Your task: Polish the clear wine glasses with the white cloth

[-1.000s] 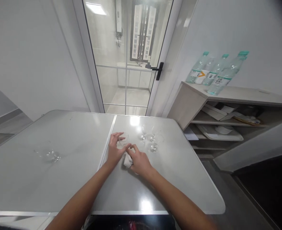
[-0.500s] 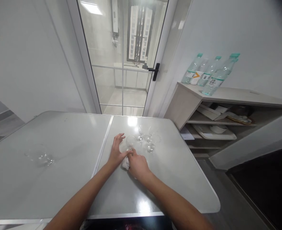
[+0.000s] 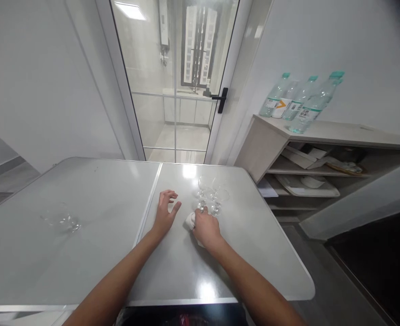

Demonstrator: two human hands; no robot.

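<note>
My left hand (image 3: 166,210) is open over the table, thumb and fingers apart, with nothing in it. My right hand (image 3: 207,226) is closed on a bunched white cloth (image 3: 190,221), and its fingertips are at the foot of a clear stemmed glass (image 3: 202,204). Whether the fingers also grip that glass I cannot tell. Close beside it stands another stemmed glass (image 3: 216,207), with more clear glasses just behind, their outlines overlapping. On the left half of the table is clear glassware (image 3: 68,222), which seems to lie on its side.
The pale glossy table (image 3: 101,267) has a metal-edged seam (image 3: 148,203) between its halves. Beyond it is a glass door (image 3: 152,113) with a black handle (image 3: 222,99). At the right, a wooden shelf unit (image 3: 254,140) carries several plastic bottles (image 3: 309,113).
My right hand has moved right with the cloth, and the glass at its fingers has shifted right to the other glasses. My left hand has come away from that glass.
</note>
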